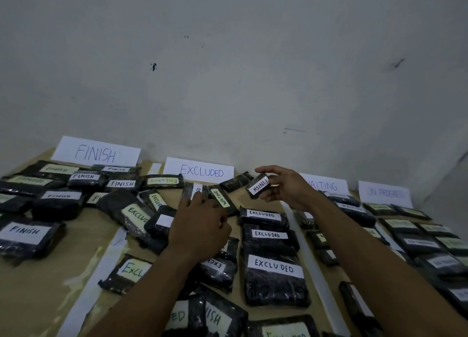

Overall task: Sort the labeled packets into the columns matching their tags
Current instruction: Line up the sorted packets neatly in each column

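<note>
A brown worktop [83, 238] stood against a stained grey wall [228, 70], split by white paper strips [301, 235] into columns under a handwritten FINISH sign [96, 152], EXCLUDED sign [200, 172] and WAITING sign [326, 184]. The right hand [288, 187] pinched a small dark FINISH-tagged packet [258, 186], lifted above the worktop between the EXCLUDED and WAITING signs. The left hand [200, 225] lay over a white-labelled dark packet [193, 191] in the EXCLUDED column; whether it gripped could not be told.

Dimly and evenly lit: a pale grey plaster wall [228, 58] filling the upper half, flecked with a few dark specks [153, 67] and one faint smudge [396, 63] toward the right, and meeting at its foot a tan, cardboard-like worktop [38, 298] streaked with paler patches near the left.
</note>
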### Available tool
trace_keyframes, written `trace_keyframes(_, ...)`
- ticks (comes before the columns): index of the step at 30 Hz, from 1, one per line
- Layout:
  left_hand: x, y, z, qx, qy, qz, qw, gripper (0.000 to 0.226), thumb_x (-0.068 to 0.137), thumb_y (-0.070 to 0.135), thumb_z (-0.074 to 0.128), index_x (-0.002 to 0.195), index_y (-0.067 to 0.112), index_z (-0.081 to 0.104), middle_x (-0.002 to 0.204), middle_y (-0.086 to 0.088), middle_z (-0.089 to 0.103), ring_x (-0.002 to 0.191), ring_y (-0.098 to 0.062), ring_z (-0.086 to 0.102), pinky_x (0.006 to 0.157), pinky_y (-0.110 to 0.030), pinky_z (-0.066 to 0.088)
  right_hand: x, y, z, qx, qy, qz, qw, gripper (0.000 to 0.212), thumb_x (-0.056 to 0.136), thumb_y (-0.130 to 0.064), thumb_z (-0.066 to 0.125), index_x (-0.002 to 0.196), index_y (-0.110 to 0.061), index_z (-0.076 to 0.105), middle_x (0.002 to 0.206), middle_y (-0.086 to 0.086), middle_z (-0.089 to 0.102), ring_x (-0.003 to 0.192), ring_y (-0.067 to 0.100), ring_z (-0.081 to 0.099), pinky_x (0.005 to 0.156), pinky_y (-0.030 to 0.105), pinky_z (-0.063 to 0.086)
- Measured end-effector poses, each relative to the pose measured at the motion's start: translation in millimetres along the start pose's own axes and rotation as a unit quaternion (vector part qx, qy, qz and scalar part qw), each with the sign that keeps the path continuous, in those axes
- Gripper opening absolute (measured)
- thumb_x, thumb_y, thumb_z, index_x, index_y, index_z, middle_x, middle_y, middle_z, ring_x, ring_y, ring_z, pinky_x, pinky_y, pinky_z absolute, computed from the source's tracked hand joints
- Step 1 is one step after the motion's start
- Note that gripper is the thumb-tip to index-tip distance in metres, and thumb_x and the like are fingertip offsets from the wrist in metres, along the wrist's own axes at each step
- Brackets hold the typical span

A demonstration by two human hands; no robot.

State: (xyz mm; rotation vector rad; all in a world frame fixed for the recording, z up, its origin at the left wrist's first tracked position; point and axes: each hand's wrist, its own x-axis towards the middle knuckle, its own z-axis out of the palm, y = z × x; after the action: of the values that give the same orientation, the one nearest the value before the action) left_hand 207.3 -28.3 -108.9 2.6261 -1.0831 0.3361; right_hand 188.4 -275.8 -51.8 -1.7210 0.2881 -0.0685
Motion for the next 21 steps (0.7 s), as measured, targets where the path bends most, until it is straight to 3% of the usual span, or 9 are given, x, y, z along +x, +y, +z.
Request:
trace_keyframes(4,-0.9,-1.1,0.0,-0.018,0.023,-0.006,1.000,0.038,0.086,0.045,0.034,0.095,0.030,0.067,0.102,0.009,0.063,0.108,-0.019,0.042,0.094,-0.039,0.029,-7.8,-4.5,8.4,-0.010,-0.005,-0.006,1.000,0.032,0.089,0.010,0.046,0.116,-0.003,0.059,0.085,0.024,0.064,0.058,0.026,0.057,0.056,0.033,0.048)
trace_keyframes(7,-0.2,0.2,-3.9,-0.060,0.038,-0.019,0.997,0.025,0.089,0.042,0.045,0.092,0.031,0.067,0.100,0.010,0.061,0.105,-0.016,0.044,0.094,-0.036,0.030,-10.8,-9.7,20.4,-0.033,0.036,-0.025,0.998,0.037,0.077,0.021,0.059,0.106,-0.001,0.054,0.081,0.022,0.063,0.052,0.022,0.047,0.046,0.027,0.039)
trace_keyframes(10,0.7,0.9,-14.4,-0.173,0.072,-0.050,0.981,0.015,0.086,0.029,0.056,0.081,0.027,0.070,0.086,0.011,0.063,0.082,-0.009,0.050,0.080,-0.030,0.039,-17.0,-19.8,35.3,-0.022,0.033,-0.063,0.997,0.035,0.073,0.018,0.066,0.092,-0.008,0.053,0.075,0.014,0.068,0.060,0.024,0.045,0.046,0.024,0.035)
trace_keyframes(13,-1.4,0.9,-28.4,-0.348,0.087,-0.100,0.928,0.014,0.084,0.017,0.060,0.078,0.026,0.068,0.080,0.012,0.066,0.072,-0.005,0.058,0.067,-0.026,0.046,-33.3,-32.0,51.8,0.002,0.001,-0.118,0.993,0.024,0.079,0.008,0.065,0.097,-0.008,0.063,0.084,0.011,0.068,0.070,0.024,0.058,0.054,0.028,0.047)
trace_keyframes(16,-2.8,-4.8,-43.7,-0.525,0.114,-0.114,0.836,0.012,0.085,0.015,0.065,0.093,0.023,0.066,0.083,0.001,0.068,0.076,-0.016,0.064,0.067,-0.029,0.050,-49.4,-40.0,69.6,0.037,-0.025,-0.141,0.989,0.029,0.079,0.008,0.065,0.104,-0.007,0.068,0.093,0.012,0.065,0.075,0.024,0.065,0.059,0.032,0.053)
trace_keyframes(18,-2.6,-10.0,-55.5,-0.613,0.085,-0.087,0.781,0.027,0.079,0.022,0.068,0.106,0.022,0.065,0.089,-0.007,0.068,0.077,-0.023,0.064,0.065,-0.036,0.049,-59.1,-42.0,79.2,0.047,-0.026,-0.144,0.988,0.033,0.077,0.007,0.067,0.106,-0.008,0.069,0.097,0.015,0.064,0.080,0.026,0.066,0.064,0.033,0.055)
trace_keyframes(19,-2.3,-12.4,-60.7,-0.631,0.055,-0.072,0.771,0.034,0.076,0.025,0.069,0.110,0.023,0.064,0.090,-0.008,0.069,0.077,-0.024,0.065,0.062,-0.037,0.048,-63.6,-42.7,83.5,0.054,-0.023,-0.144,0.988,0.035,0.075,0.007,0.069,0.108,-0.008,0.069,0.097,0.016,0.065,0.082,0.027,0.067,0.066,0.034,0.055)
trace_keyframes(21,-3.3,-13.1,-72.5,-0.611,0.003,-0.055,0.790,0.035,0.078,0.028,0.074,0.110,0.021,0.065,0.091,-0.004,0.070,0.076,-0.022,0.067,0.060,-0.034,0.050,-70.5,-42.8,93.0,0.063,-0.013,-0.145,0.987,0.042,0.069,0.003,0.074,0.109,-0.007,0.068,0.095,0.017,0.068,0.083,0.028,0.068,0.068,0.034,0.056)
